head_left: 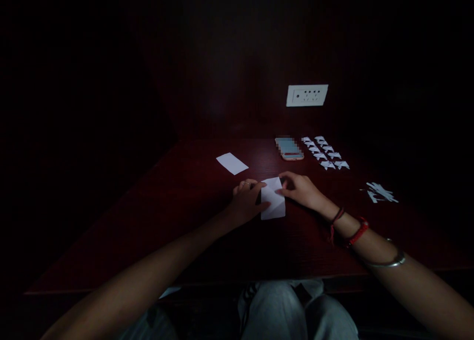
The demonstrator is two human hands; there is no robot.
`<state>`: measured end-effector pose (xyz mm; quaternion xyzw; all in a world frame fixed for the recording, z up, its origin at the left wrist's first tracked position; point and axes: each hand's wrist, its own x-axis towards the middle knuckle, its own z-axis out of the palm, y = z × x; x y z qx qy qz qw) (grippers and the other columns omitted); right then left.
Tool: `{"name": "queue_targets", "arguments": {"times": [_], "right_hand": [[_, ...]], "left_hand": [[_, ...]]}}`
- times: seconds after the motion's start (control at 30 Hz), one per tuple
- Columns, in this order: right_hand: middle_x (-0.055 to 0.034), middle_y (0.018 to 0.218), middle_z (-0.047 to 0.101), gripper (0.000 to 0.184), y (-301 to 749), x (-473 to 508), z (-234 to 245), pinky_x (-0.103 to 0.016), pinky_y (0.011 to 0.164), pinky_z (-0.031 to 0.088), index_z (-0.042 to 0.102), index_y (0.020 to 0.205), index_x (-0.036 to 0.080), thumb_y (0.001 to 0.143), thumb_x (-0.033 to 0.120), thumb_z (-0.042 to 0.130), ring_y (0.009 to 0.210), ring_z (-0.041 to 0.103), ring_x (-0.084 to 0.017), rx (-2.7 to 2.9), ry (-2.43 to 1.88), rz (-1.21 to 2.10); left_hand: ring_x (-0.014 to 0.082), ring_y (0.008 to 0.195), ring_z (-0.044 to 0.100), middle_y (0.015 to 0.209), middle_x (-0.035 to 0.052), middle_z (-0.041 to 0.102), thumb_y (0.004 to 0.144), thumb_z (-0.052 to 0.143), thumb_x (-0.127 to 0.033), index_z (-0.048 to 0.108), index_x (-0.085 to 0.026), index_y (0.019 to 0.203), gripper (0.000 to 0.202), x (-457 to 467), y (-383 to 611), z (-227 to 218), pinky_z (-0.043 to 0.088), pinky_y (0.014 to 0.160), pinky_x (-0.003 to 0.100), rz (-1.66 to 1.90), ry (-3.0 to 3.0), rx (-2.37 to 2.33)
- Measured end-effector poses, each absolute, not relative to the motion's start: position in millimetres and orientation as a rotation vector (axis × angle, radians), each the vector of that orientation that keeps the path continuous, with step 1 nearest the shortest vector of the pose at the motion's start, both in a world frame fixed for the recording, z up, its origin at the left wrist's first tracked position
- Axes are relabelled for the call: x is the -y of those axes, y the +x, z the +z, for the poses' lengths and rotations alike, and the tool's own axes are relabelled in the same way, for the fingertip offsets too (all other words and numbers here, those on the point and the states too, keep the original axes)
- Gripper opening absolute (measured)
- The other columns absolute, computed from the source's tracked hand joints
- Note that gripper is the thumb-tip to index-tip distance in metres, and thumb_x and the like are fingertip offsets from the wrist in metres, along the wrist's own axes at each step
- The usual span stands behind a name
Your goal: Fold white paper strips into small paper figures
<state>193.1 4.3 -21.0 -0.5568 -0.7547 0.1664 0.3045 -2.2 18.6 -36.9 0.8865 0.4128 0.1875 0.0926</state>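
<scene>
A small white sheet of paper (273,205), creased across its face, is held between my two hands just above the dark red table. My left hand (248,200) grips its left edge, thumb on the face and a ring on one finger. On the opposite side, my right hand (301,189) pinches the upper right edge between thumb and fingers. Another white sheet (232,163) lies flat beyond my left hand. Folded white paper pieces (326,153) stand in two rows at the back right.
A phone (289,148) lies beside the folded pieces. Thin white paper strips (381,192) are heaped at the right of the table (148,221). A white power socket (307,95) is set in the back panel. My knees are under the front edge.
</scene>
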Motion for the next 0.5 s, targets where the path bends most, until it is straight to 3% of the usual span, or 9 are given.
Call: {"name": "queue_targets", "arguments": {"times": [0.17,0.3,0.4,0.5], "right_hand": [[0.0021,0.061,0.057,0.035,187,-11,-25,-0.021,0.056,0.040,0.052,0.098,0.015,0.064,0.022,0.058,0.053,0.051,-0.009,1.745,-1.550,0.538],[0.0063,0.044,0.049,0.036,186,-13,-26,-0.018,0.042,0.035,0.048,0.102,0.014,0.067,0.021,0.054,0.040,0.045,-0.007,1.549,-1.544,0.760],[0.0059,0.042,0.049,0.036,183,-11,-25,-0.016,0.034,0.028,0.045,0.103,0.013,0.069,0.019,0.052,0.033,0.040,-0.006,1.413,-1.510,0.931],[0.0034,0.045,0.053,0.037,179,-8,-21,-0.015,0.032,0.029,0.042,0.106,0.010,0.070,0.015,0.050,0.033,0.042,-0.005,1.327,-1.469,1.043]], "left_hand": [[0.0262,0.100,0.040,0.107,0.0069,0.046,0.070,0.052,-0.045,0.029,-0.023,0.121,0.060,-20,0,-36,0.028,0.082,0.044,0.570,2.574,-1.285],[0.0236,0.098,0.044,0.103,0.0047,0.052,0.069,0.056,-0.036,0.024,-0.021,0.123,0.065,-21,2,-31,0.030,0.082,0.041,0.605,2.473,-1.193],[0.0215,0.097,0.046,0.099,0.0039,0.054,0.068,0.057,-0.030,0.022,-0.020,0.125,0.067,-20,3,-29,0.032,0.081,0.039,0.651,2.433,-1.119],[0.0199,0.095,0.048,0.097,0.0026,0.054,0.068,0.057,-0.027,0.020,-0.022,0.126,0.069,-20,4,-28,0.033,0.082,0.038,0.678,2.433,-1.068]]}}
